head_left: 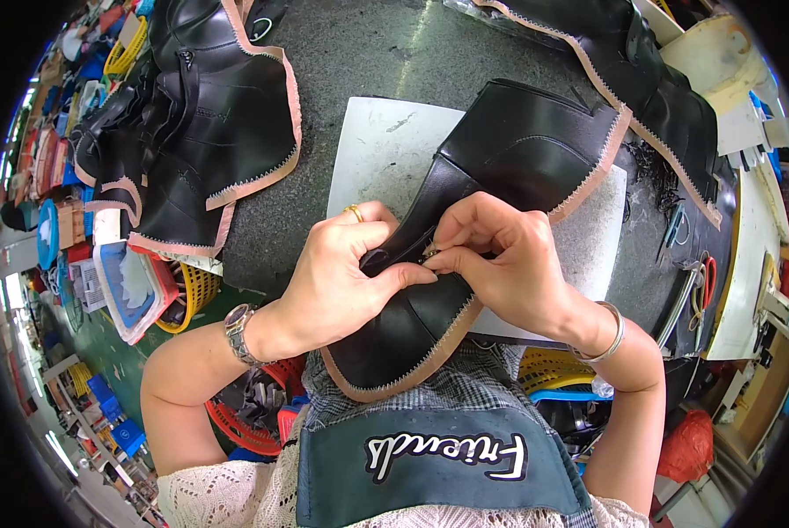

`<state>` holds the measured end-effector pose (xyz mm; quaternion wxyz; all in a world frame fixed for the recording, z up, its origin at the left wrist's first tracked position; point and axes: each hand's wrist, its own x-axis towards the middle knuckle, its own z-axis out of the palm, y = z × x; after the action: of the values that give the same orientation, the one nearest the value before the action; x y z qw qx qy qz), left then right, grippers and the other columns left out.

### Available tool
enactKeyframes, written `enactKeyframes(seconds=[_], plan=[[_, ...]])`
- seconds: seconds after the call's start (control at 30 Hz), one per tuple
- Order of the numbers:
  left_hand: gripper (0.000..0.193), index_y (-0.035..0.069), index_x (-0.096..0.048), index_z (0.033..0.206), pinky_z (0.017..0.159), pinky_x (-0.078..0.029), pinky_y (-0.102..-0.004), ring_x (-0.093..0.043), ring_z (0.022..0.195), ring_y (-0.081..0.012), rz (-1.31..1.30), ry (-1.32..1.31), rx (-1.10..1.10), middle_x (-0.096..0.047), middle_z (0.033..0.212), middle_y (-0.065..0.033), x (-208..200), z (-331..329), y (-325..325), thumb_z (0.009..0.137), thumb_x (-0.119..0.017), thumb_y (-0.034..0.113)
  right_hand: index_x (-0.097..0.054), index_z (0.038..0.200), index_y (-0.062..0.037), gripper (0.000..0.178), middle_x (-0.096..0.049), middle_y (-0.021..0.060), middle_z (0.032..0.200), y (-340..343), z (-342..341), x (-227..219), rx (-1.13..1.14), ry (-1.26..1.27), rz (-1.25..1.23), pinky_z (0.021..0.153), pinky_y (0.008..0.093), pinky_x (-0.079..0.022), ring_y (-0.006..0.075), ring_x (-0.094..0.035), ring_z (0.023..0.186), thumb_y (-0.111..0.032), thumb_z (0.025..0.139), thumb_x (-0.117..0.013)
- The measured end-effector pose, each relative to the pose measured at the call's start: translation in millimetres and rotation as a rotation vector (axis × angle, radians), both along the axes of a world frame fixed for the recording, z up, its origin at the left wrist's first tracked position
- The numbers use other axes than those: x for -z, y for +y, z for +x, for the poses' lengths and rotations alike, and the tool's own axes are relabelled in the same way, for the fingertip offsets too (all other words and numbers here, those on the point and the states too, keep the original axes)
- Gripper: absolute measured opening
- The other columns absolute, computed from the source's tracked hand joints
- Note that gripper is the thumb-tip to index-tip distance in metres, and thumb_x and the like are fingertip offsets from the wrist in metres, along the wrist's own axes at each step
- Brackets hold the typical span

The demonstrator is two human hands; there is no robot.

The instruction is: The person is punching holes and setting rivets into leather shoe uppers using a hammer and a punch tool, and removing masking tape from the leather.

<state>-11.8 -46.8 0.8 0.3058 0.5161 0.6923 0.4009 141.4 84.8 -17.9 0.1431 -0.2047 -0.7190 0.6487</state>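
A black leather boot upper lies slantwise before me, its pinkish lining edge sewn with zigzag stitching. Its lower end rests over my lap, while the upper part is on a white board. My left hand is closed on the upper's middle, thumb on top and fingers tucked partly behind the leather. Opposite it, my right hand pinches a small metallic piece against the leather, close to the left thumb tip. The piece's exact kind is too small to tell. Both hands' fingertips nearly meet there.
More black boot uppers lie on the dark table, a pile at left and others at back right. Red-handled scissors are at the right edge. A yellow basket and a red basket stand below at left.
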Motion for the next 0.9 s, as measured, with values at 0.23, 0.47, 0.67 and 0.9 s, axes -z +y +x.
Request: enactKeyframes(seconds=[0.23,0.47,0.67,0.9], plan=[[0.026,-0.005,-0.060,0.074,0.056,-0.044,-0.0348,-0.056,0.062,-0.0270,-0.063,0.145,0.004,-0.053,0.071,-0.0127,0.5,3.2,-3.3,0.069,-0.084,0.007,-0.056,0.094,0.0010,0.024,-0.068,0.0058,0.076,-0.9,3.7,-4.0,0.032,-0.048,0.037,0.061,0.0216,-0.054,0.0108,-0.069,0.070,0.009,0.078,-0.072],[0.019,0.000,-0.068,0.092,0.051,-0.050,-0.0363,-0.060,0.059,-0.0259,0.164,0.613,0.104,-0.053,0.078,-0.0091,-0.7,16.7,-3.9,0.074,-0.068,0.005,-0.060,0.108,-0.0051,0.046,-0.063,0.0076,0.103,18.9,-9.0,-31.3,-0.083,0.168,1.245,0.102,0.0482,-0.035,0.0297,-0.057,0.108,-0.013,0.063,-0.069],[0.036,0.001,-0.070,0.104,0.054,-0.051,-0.0321,-0.061,0.061,-0.0210,0.181,0.645,0.066,-0.057,0.081,-0.0064,-3.6,13.0,-4.9,0.068,-0.065,0.002,-0.052,0.071,-0.0077,0.016,-0.047,0.0013,0.063,25.4,-8.2,-15.2,-0.092,0.310,1.217,0.085,0.0399,-0.043,0.0203,-0.051,0.065,-0.014,0.061,-0.062],[0.036,0.000,-0.069,0.097,0.053,-0.048,-0.0325,-0.059,0.060,-0.0218,0.295,0.606,0.011,-0.053,0.076,-0.0057,10.3,9.8,-6.5,0.061,-0.065,-0.002,-0.053,0.070,-0.0061,0.017,-0.046,0.0027,0.063,12.9,-7.0,-13.2,-0.046,0.270,1.282,0.076,0.0376,-0.041,0.0205,-0.049,0.063,-0.014,0.059,-0.062]])
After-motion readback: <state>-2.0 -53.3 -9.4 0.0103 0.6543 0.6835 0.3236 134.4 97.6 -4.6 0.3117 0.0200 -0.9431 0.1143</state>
